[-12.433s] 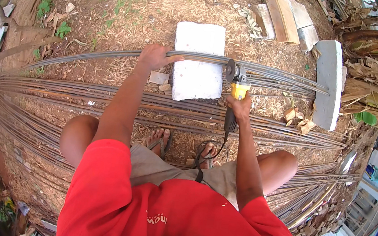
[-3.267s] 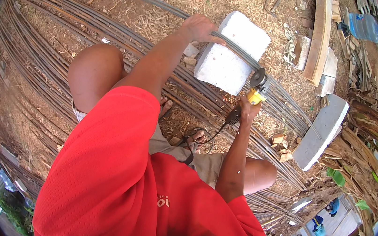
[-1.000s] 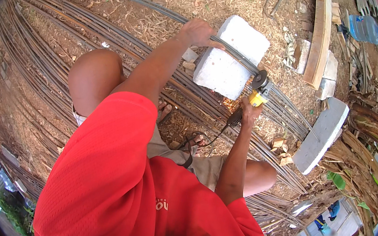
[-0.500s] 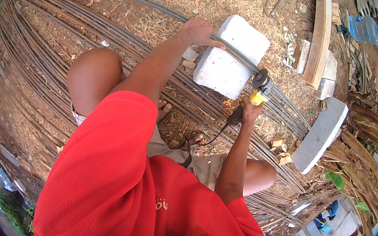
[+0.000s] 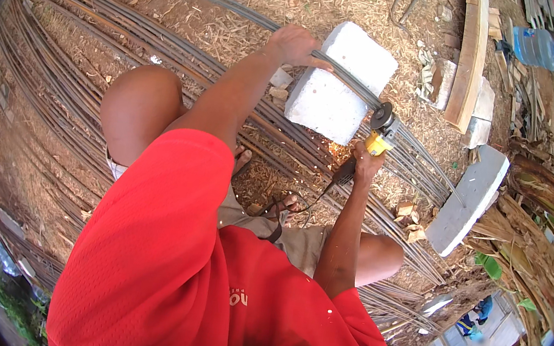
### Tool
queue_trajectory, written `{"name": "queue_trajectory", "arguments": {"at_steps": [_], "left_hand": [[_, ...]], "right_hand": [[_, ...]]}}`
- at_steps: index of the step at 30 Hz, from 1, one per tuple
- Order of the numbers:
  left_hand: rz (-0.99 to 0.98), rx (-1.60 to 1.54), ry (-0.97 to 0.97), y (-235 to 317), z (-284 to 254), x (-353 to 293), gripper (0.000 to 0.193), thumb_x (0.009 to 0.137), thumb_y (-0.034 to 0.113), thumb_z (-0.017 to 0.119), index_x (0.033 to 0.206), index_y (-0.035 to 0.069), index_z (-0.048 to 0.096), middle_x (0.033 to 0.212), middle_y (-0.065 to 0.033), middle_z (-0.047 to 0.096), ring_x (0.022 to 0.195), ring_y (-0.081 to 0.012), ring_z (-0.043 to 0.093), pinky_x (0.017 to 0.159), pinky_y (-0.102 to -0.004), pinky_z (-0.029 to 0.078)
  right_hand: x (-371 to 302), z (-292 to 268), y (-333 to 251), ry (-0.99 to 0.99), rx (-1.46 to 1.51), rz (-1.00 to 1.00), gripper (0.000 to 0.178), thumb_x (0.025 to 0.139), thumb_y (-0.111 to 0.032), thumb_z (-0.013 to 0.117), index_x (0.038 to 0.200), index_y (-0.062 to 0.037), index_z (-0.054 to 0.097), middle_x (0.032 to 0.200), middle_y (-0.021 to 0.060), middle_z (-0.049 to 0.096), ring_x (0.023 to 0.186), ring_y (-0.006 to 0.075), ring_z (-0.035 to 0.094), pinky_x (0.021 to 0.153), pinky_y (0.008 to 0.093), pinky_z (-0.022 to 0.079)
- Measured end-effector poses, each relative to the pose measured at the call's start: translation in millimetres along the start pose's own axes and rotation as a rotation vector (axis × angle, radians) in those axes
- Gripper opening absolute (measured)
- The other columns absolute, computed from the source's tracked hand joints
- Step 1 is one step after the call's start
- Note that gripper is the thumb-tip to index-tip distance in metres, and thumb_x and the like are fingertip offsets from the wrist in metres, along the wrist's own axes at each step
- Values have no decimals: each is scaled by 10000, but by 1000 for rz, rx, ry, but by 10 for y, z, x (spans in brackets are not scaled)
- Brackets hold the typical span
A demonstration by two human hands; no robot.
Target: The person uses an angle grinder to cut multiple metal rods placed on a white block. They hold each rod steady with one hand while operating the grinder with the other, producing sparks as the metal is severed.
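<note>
My left hand (image 5: pixel 297 46) is closed round a bundle of steel rebar (image 5: pixel 349 79) where it reaches the left edge of a pale concrete block (image 5: pixel 341 105). The bars lie across the block's top and run on to the right. In my right hand (image 5: pixel 366 162) is a yellow and black angle grinder (image 5: pixel 379 143), gripped by its body. Its dark disc touches or nearly touches the bars just past the block's right edge. Orange sparks show below the block, near my feet. A black cord trails from the grinder toward my sandalled feet.
Long rusty bars (image 5: pixel 128 34) cover the ground beneath the block and under my legs. A grey concrete slab (image 5: pixel 469 200) lies to the right, near dry banana stalks (image 5: pixel 525 238). Timber planks (image 5: pixel 469 58) and a blue water bottle (image 5: pixel 536 48) are at the far right.
Sparks are brighter and more widely scattered below the block, some reaching my shirt. Both hands, the grinder and the bars stay almost in place.
</note>
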State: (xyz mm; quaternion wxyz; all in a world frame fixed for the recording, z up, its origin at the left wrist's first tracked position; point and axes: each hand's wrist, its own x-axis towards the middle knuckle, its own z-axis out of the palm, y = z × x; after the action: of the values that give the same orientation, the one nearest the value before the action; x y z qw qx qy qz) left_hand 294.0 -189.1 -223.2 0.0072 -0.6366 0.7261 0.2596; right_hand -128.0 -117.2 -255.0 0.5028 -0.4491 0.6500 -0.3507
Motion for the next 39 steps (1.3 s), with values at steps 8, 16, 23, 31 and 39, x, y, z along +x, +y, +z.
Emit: {"name": "queue_trajectory", "arguments": {"at_steps": [8,16,23,31,39], "left_hand": [[2,2,37,-20,58,16,1070,887,1053,413,1240,146,857,775,-132,711,870,-256,764,848,-469,609],[-19,-31,-1,-1,12,15,1062,876,1058,433,1270,165,852,808,-150,734,902,-264,775,852,-471,614],[-16,-24,15,-11,31,12,1070,868,1065,429,1289,174,845,864,-146,767,947,-277,786,879,-474,616],[-18,-16,-2,11,0,0,1053,889,1051,417,1271,170,847,860,-146,765,954,-284,785,897,-476,615],[-21,0,-26,-15,34,37,1060,894,1046,419,1289,157,840,849,-153,762,924,-287,787,889,-487,619]], "right_hand": [[-45,69,-121,49,53,74,440,836,18,838,1216,-32,621,905,28,669,692,130,614,587,298,500],[131,-71,152,38,-25,44,469,828,-9,841,1243,-21,622,939,33,677,761,154,650,659,310,534],[19,4,-45,35,-41,48,430,831,-32,843,1204,-24,629,918,35,675,701,149,624,613,304,514],[-62,92,-177,86,-103,157,466,819,4,842,1229,-15,622,926,50,692,757,165,665,629,313,548],[-51,92,-202,46,6,133,446,812,34,841,1198,-19,624,886,44,677,688,158,645,586,308,529]]}}
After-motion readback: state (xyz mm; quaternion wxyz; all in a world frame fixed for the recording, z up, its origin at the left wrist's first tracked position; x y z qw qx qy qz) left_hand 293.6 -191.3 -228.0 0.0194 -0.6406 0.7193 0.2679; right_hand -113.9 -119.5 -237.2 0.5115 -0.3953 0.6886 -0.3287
